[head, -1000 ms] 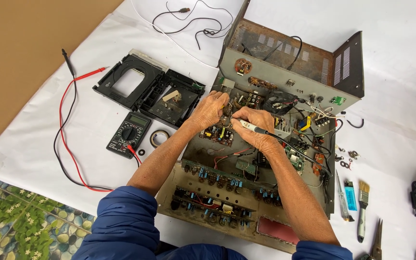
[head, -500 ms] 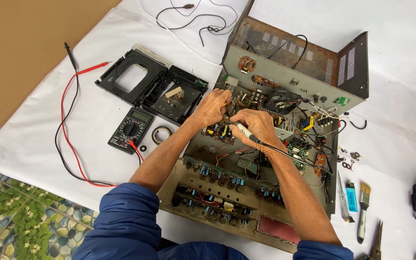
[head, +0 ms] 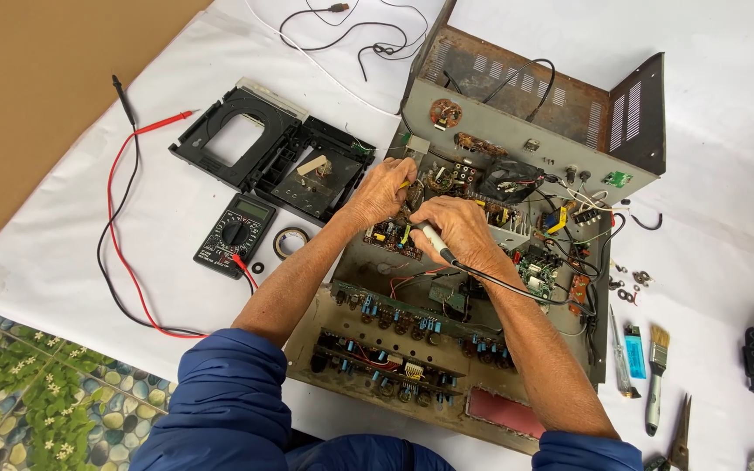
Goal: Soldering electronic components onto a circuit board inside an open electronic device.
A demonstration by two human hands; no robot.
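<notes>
1. A black multimeter point(head: 234, 234) lies left of the open amplifier chassis point(head: 482, 288), well apart from both hands.
2. The left hand point(head: 383, 192) pinches small wiring inside the chassis, fingers pressed together.
3. The right hand point(head: 455, 231) closes around a soldering iron point(head: 436, 243), just beside the left hand.
4. A paintbrush point(head: 655, 375) lies right of the chassis.

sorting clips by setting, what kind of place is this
Probably an improvised electronics repair spot on a floor, not a proper bench: an opened amplifier chassis lies on a white sheet, with a multimeter beside it and a patterned floor at the edge.
</notes>
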